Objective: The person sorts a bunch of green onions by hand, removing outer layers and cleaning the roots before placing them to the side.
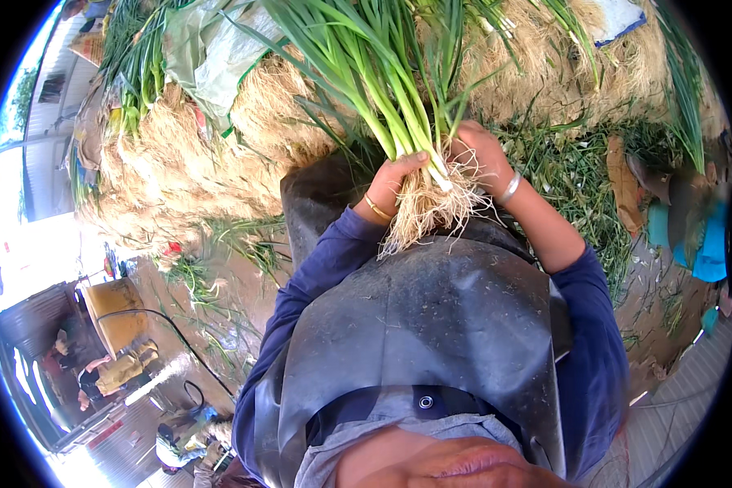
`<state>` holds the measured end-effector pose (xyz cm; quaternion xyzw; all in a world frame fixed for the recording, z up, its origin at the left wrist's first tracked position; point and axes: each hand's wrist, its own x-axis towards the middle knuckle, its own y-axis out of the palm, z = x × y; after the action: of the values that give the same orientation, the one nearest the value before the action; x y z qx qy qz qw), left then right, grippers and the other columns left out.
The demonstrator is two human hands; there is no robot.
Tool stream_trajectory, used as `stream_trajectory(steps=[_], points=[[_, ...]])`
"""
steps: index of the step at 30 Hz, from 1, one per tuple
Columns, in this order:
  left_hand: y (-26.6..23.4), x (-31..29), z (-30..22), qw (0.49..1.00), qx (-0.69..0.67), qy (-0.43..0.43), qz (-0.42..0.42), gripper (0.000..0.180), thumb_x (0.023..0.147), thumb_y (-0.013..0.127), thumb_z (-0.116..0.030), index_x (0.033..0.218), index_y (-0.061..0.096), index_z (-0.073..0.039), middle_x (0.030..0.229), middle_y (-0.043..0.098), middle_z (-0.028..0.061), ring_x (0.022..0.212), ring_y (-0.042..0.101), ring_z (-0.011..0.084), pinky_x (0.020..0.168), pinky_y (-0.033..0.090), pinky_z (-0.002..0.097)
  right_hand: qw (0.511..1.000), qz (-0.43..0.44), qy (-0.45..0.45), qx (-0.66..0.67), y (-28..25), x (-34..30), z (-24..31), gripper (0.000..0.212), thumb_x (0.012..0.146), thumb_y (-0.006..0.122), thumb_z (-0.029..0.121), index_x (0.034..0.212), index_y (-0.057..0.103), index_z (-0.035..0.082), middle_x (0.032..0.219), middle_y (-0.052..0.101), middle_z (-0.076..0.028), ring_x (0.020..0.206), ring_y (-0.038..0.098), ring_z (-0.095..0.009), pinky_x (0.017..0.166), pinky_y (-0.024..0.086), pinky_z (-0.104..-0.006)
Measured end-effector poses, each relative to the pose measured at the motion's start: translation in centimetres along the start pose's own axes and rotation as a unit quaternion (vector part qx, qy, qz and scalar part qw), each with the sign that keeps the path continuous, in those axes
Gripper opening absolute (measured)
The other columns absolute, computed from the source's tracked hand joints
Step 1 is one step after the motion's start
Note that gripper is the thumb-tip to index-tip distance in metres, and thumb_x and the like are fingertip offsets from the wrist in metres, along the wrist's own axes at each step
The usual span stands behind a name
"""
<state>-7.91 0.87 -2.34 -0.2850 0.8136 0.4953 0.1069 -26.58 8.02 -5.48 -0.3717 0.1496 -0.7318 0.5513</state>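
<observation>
A bunch of green onions [382, 106] stands up before my apron, its leaves pointing away and its pale, tangled roots [427, 207] hanging toward me. My left hand [394, 180] is closed round the white stems on their left side, thumb across the front. On the right side my right hand [481, 159] curls about the stalks near the roots; its fingertips are partly hidden behind the leaves and roots. The black apron [414, 301] covers my front and lap just below the roots.
A long heap of green onions with roots facing me [187, 167] lies ahead, partly under a clear plastic sheet [211, 61]. Cut leaves [573, 179] litter the ground at right, beside a blue plastic object [707, 244]. Other people [93, 378] and a hose [175, 325] are at lower left.
</observation>
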Motion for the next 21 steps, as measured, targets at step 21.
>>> stream_trajectory(steps=[21], points=[[2.1,-0.2,0.0,0.997,-0.058,0.041,0.026,0.049,0.085,0.054,-0.026,0.123,0.046,0.004,0.108,0.059,0.0205,0.095,0.061,0.0282,0.082,0.052,0.0408,0.773,0.037,0.236,0.588,-2.9,-2.7,1.7,0.028,0.098,0.043,0.030,0.090,0.054,0.005,0.084,0.058,-0.004,0.081,0.054,-0.013,0.076,0.042,-0.0263]])
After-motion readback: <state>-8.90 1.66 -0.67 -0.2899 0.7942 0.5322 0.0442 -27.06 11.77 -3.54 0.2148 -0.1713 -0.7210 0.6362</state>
